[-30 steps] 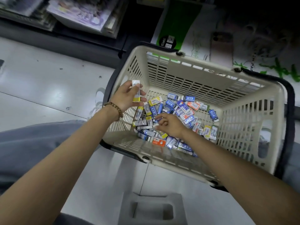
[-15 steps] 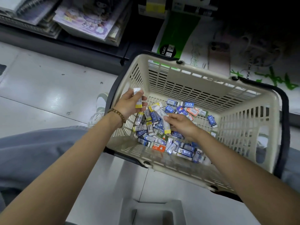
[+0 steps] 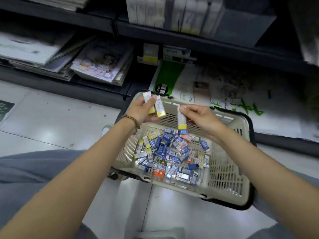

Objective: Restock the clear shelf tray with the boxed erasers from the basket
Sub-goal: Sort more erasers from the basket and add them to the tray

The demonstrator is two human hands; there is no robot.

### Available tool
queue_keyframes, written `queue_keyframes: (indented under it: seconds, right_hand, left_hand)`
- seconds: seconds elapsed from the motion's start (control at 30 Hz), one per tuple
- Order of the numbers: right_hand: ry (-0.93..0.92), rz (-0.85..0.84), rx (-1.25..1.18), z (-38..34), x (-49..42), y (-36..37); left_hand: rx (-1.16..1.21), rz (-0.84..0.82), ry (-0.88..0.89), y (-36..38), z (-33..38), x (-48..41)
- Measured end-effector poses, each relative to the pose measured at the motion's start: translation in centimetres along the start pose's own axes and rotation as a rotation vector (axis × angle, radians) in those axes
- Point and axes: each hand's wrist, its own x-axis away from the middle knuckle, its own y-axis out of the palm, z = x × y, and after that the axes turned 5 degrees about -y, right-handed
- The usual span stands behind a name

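Observation:
A beige plastic basket (image 3: 226,178) with dark handles sits on the floor, holding several small boxed erasers (image 3: 170,152) in blue, white, yellow and orange. My left hand (image 3: 140,111) is raised above the basket's far left corner and holds two white-and-yellow eraser boxes (image 3: 159,106). My right hand (image 3: 201,117) is beside it over the far rim and pinches one more white-and-yellow eraser box (image 3: 181,119) by its top end, so it hangs down. A clear tray with white-and-yellow boxes (image 3: 181,13) stands blurred on the upper shelf.
Dark shelving (image 3: 172,37) rises behind the basket. Notebooks and sketch pads (image 3: 96,64) lie on the bottom shelf at left, paper packs (image 3: 233,94) at right. My grey-trousered knees (image 3: 34,169) flank the basket on the pale tiled floor.
Both hands have risen out of the basket. My right hand lifted a white-and-yellow box from the pile, and my left hand now holds two boxes. The view tilted up toward the shelves.

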Motion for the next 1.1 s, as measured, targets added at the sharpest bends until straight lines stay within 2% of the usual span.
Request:
queue_keyframes:
  seconds: [0.17, 0.27, 0.47, 0.73, 0.93, 1.0, 1.1]
  right_hand:
    - [-0.097, -0.003, -0.149, -7.1, 0.7, 0.0]
    - [-0.15, 0.016, -0.122, -9.9, 0.9, 0.2]
    - [-0.196, 0.074, -0.093, -13.4, 1.1, -1.1]
    - [-0.201, 0.009, -0.112, -18.0, 0.6, -5.2]
    - [-0.239, -0.014, 0.093, -19.7, -0.4, -7.7]
    - [-0.277, -0.023, 0.116, -20.8, -1.0, -8.8]
    - [-0.345, 0.042, 0.136, -22.8, -2.2, -10.9]
  left_hand:
    - [-0.207, -0.137, 0.107, 1.0, 4.8, 2.4]
    - [-0.241, -0.237, 0.185, 2.3, 7.6, 3.5]
    - [-0.444, -0.418, 0.209, 3.3, 12.5, 4.4]
    - [-0.417, -0.475, 0.263, 5.6, 16.8, 3.2]
    - [-0.567, -0.412, 0.425, 8.0, 18.0, 2.3]
    - [-0.5, -0.42, 0.438, 8.6, 18.6, 1.8]
    - [-0.251, -0.359, 0.374, 9.0, 20.6, 1.0]
